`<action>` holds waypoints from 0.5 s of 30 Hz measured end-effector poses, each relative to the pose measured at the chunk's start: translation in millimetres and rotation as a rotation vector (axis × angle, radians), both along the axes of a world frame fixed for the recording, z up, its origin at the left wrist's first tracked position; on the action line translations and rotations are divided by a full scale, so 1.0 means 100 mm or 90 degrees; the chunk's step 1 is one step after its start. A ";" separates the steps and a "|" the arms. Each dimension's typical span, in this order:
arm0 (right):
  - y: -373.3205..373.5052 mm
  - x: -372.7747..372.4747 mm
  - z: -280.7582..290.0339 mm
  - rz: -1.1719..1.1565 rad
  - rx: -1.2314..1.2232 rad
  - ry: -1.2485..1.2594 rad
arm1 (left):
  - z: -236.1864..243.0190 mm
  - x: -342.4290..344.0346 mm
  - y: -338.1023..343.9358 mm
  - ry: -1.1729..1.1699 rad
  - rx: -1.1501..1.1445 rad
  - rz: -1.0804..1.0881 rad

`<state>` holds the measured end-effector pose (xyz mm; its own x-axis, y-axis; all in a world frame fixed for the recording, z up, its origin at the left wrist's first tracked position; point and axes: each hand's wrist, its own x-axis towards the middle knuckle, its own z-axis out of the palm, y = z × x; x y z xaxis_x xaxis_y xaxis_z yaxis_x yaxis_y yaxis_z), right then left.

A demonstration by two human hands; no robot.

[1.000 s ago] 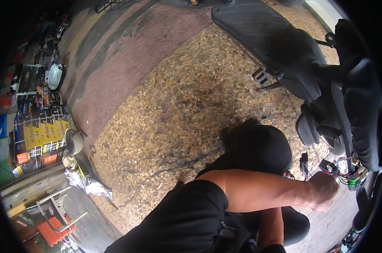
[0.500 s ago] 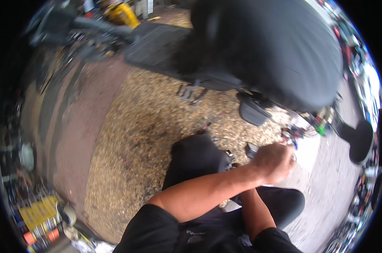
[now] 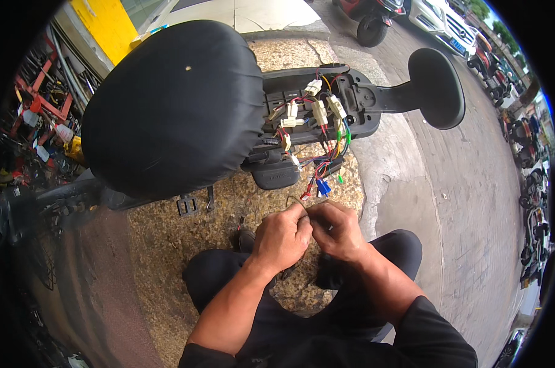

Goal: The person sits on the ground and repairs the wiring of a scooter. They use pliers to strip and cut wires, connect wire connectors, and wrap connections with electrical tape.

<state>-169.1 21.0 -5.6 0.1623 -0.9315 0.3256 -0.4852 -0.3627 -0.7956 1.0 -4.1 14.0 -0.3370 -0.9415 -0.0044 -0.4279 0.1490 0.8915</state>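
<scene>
My left hand (image 3: 281,238) and my right hand (image 3: 338,230) meet in front of me, fingers pinched together on a thin dark wire (image 3: 294,198). A short loop of it rises above the fingertips; the gripped part is hidden. Just beyond my hands hang a blue connector (image 3: 323,187) and a red connector (image 3: 305,195) on coloured wires. More white plug connectors (image 3: 319,113) lie bunched on the black tail frame (image 3: 366,116) of an electric scooter. Its padded black seat (image 3: 173,110) is at the upper left, and a black rounded backrest pad (image 3: 437,88) extends to the right.
A black footrest (image 3: 276,176) sticks out below the seat. Tools and parts crowd a rack (image 3: 47,92) at the far left. A red scooter (image 3: 370,24) and a white car (image 3: 440,21) stand on the far side; several parked scooters line the right.
My view has swung to the right, bringing the wiring and street into sight. My arms, crossed before, are now side by side with both hands meeting at the wire.
</scene>
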 end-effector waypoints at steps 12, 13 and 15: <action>-0.13 -0.37 0.12 0.159 0.046 0.029 | 0.05 -0.16 -0.02 0.041 0.088 -0.082; -0.10 -0.39 0.12 0.145 0.046 -0.005 | 0.05 -0.19 -0.02 0.050 0.094 -0.080; -0.07 -0.42 0.12 0.119 0.060 -0.005 | 0.03 -0.25 -0.02 0.066 0.101 -0.079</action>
